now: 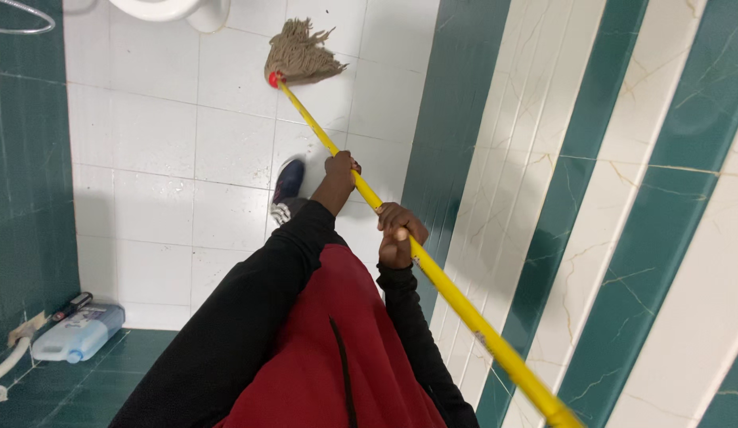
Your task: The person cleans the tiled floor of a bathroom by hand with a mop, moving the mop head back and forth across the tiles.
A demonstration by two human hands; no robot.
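Both hands (369, 202) grip mop (299, 54) — wall (543, 158) close.

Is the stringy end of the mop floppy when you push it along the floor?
Probably floppy: the mop head is loose tan strands splayed on the white tiled floor. The yellow handle looks straight and stiff, held by the left hand and right hand.
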